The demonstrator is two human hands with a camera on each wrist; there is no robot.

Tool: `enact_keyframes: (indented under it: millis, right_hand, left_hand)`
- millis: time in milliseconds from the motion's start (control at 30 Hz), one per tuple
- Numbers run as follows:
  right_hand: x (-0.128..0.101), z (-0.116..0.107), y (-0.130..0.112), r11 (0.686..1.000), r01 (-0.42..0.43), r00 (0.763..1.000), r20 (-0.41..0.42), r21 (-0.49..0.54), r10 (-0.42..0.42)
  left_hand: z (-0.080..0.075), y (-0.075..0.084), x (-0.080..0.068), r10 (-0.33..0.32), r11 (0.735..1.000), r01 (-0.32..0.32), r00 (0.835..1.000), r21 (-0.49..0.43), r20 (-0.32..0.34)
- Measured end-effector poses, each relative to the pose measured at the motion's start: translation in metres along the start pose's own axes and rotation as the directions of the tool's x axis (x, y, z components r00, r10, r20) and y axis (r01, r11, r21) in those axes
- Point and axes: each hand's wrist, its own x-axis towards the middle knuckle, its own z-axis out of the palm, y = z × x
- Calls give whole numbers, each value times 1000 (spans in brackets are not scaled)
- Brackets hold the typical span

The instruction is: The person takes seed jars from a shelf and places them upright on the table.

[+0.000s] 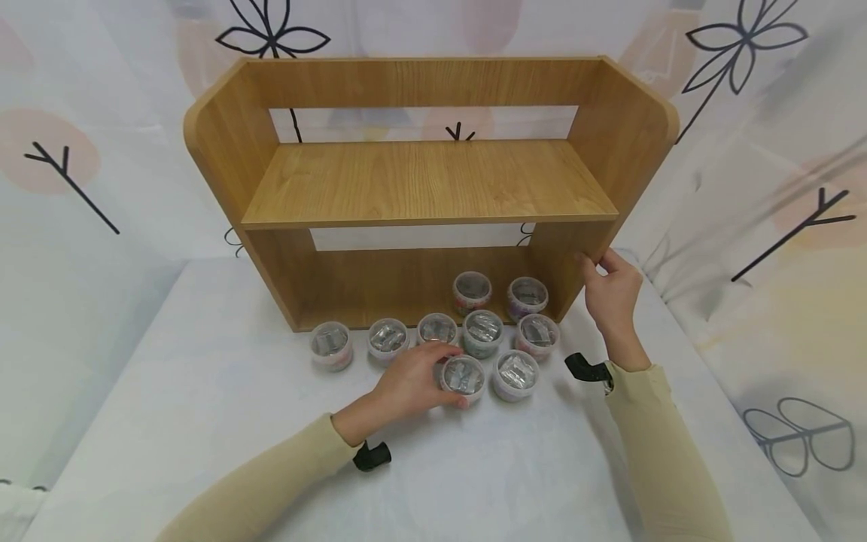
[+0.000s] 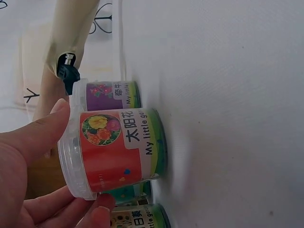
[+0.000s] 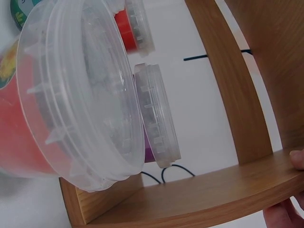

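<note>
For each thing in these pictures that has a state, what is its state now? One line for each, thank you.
Left hand: fingers curled round the red-labelled tub.
Red-labelled tub: lid on, upright on the table, held.
Right hand: grips the front edge of the shelf's right side panel.
Wooden shelf: upright on the table, upper board bare.
Other tubs: lids on, upright, standing in front of and under the shelf.
Table: covered with a white cloth.

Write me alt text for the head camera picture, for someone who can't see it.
A person's left hand grips a small clear-lidded tub among nine on a white table, while the right hand holds the right side panel of an empty wooden shelf unit standing behind the tubs.
</note>
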Motion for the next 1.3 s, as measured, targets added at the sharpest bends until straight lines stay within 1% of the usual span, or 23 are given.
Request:
enact_keyframes:
  millis: [267,433,600,700,867,933,1000,1200,1300]
  right_hand:
    - [0,0,0,1000,18,1000,-15,4,-17]
    - [0,0,-1,1000,20,1000,-18,6,-20]
    - [1,0,0,1000,25,999,-21,2,-25]
    - [1,0,0,1000,26,999,-23,1,-26]
    - [1,1,1,1000,27,999,-22,3,-26]
    - [0,1,1,1000,26,999,-19,4,-26]
    - [0,2,2,1000,25,1000,-19,6,-25]
    - [0,2,2,1000,11,1000,-19,2,-11]
    - [1,3,2,1000,11,1000,-20,-3,-11]
  left_hand:
    - [-6,2,-3,-37,999,38,999,-24,13]
    - [-11,1,-5,-32,997,32,999,-69,0]
    - [-16,0,-5,-28,991,25,999,-133,-23]
    - [-19,-2,-4,-13,983,5,999,-185,-42]
    - [-23,-6,-2,25,962,-45,997,-270,-78]
    - [-24,-7,-1,31,953,-56,995,-299,-90]
    - [-25,-8,1,28,945,-58,995,-322,-98]
    - [-29,-13,9,-27,935,-6,996,-354,-90]
    - [-31,-16,15,-38,928,-2,994,-372,-100]
